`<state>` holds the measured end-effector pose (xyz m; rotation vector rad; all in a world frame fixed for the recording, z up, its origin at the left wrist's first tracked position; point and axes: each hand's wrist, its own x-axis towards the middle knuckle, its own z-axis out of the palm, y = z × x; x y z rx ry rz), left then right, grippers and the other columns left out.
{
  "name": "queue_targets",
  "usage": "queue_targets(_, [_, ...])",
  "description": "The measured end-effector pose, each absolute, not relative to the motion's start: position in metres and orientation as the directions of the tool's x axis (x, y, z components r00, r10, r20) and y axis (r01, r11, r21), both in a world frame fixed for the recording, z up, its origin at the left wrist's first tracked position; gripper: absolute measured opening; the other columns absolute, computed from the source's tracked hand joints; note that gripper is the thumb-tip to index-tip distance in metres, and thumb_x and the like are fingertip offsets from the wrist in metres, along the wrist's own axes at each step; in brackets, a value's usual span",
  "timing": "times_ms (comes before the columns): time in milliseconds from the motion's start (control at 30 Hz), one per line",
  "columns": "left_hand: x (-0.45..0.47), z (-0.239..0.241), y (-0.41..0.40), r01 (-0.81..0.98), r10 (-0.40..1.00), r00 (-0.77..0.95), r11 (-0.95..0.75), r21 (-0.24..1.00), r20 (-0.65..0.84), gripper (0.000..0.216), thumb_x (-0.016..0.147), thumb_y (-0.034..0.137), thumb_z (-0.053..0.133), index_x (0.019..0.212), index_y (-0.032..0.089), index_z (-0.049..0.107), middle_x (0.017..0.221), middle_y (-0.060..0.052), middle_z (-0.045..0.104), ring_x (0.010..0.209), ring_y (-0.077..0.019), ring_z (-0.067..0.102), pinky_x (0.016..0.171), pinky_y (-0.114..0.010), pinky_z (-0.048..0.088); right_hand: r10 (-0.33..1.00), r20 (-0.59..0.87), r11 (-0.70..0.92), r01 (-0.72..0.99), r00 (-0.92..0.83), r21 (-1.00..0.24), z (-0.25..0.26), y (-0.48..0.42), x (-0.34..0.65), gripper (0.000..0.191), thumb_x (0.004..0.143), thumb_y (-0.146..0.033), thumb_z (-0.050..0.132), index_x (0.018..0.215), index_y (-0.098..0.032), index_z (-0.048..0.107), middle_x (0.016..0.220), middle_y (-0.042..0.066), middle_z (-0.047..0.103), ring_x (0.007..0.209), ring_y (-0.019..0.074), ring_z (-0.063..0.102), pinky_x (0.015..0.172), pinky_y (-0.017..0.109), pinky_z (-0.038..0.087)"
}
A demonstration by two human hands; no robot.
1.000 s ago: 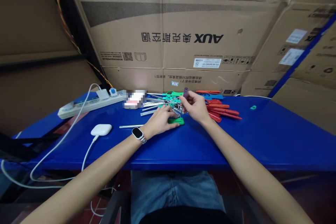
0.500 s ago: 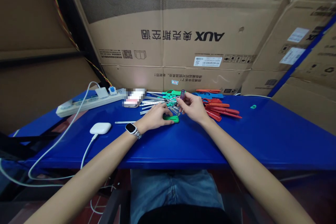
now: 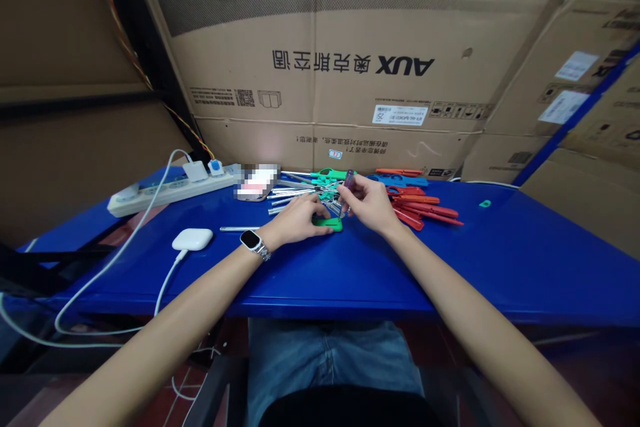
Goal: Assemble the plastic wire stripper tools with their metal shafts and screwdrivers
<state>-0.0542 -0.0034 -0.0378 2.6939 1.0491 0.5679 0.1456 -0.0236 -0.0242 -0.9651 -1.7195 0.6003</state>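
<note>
My left hand (image 3: 296,219), a watch on its wrist, lies curled over a green plastic handle piece (image 3: 330,223) on the blue table (image 3: 450,267), fingers pressed on it. My right hand (image 3: 369,201) pinches a small purple-handled tool (image 3: 348,180) upright just above the green piece. Behind both hands lies a heap of silver metal rods (image 3: 290,193) and green handles (image 3: 327,177). To the right of my right hand lie several red handles (image 3: 425,208) and a blue one (image 3: 397,180).
A white power strip (image 3: 165,190) with plugs sits at the back left; a white charger case (image 3: 193,239) with its cable lies left of my watch. A single rod (image 3: 239,228) lies apart. A small green bit (image 3: 483,203) sits far right. Cardboard boxes (image 3: 350,60) wall the back.
The view shifted slightly. Both hands stay over the green piece, and my right hand has tilted the purple tool a little lower.
</note>
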Motion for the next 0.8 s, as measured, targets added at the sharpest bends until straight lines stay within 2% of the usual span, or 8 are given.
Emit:
queue_targets(433, [-0.055, -0.038, -0.005, 0.592, 0.676, 0.679, -0.735, 0.331, 0.285, 0.033, 0.082, 0.05, 0.07, 0.095, 0.02, 0.073, 0.096, -0.007, 0.061, 0.097, -0.0279, 0.058, 0.086, -0.04, 0.046, 0.838, 0.517, 0.542, 0.356, -0.171, -0.761, -0.023, -0.024, 0.144, 0.039, 0.083, -0.056, 0.065, 0.071, -0.021, 0.053, 0.065, 0.003, 0.065, 0.053, 0.0179, 0.064, 0.049, 0.03, 0.051])
queue_targets(567, [-0.053, -0.029, -0.007, 0.494, 0.629, 0.633, -0.777, 0.391, 0.451, 0.028, 0.087, 0.045, 0.065, 0.097, 0.02, 0.072, 0.097, -0.007, 0.063, 0.096, -0.0253, 0.059, 0.086, -0.039, 0.047, 0.828, 0.532, 0.555, 0.391, -0.177, -0.735, -0.022, -0.025, 0.144, 0.037, 0.085, -0.054, 0.063, 0.069, -0.022, 0.054, 0.063, 0.002, 0.064, 0.053, 0.018, 0.062, 0.051, 0.031, 0.049])
queue_targets(667, [-0.046, -0.009, -0.006, 0.39, 0.621, 0.479, -0.783, 0.484, 0.62, 0.022, 0.092, 0.037, 0.059, 0.096, 0.018, 0.069, 0.093, -0.006, 0.065, 0.09, -0.0203, 0.06, 0.083, -0.034, 0.047, 0.82, 0.546, 0.561, 0.429, -0.171, -0.708, -0.021, -0.025, 0.145, 0.035, 0.087, -0.051, 0.062, 0.069, -0.022, 0.054, 0.061, 0.002, 0.063, 0.056, 0.0188, 0.061, 0.052, 0.03, 0.047])
queue_targets(733, [-0.039, 0.009, -0.005, 0.35, 0.628, 0.406, -0.778, 0.522, 0.665, 0.02, 0.091, 0.035, 0.061, 0.097, 0.017, 0.068, 0.093, -0.005, 0.067, 0.086, -0.0177, 0.061, 0.079, -0.031, 0.047, 0.821, 0.546, 0.557, 0.446, -0.167, -0.701, -0.021, -0.025, 0.146, 0.035, 0.086, -0.051, 0.062, 0.068, -0.022, 0.054, 0.059, 0.002, 0.062, 0.055, 0.0183, 0.06, 0.051, 0.029, 0.044])
queue_targets(800, [-0.029, 0.024, -0.003, 0.306, 0.62, 0.429, -0.784, 0.54, 0.657, 0.02, 0.089, 0.035, 0.063, 0.095, 0.017, 0.067, 0.091, -0.004, 0.068, 0.082, -0.0157, 0.06, 0.074, -0.028, 0.046, 0.821, 0.545, 0.557, 0.453, -0.171, -0.697, -0.02, -0.025, 0.146, 0.036, 0.086, -0.051, 0.063, 0.068, -0.021, 0.053, 0.057, 0.001, 0.061, 0.054, 0.0173, 0.058, 0.051, 0.029, 0.043])
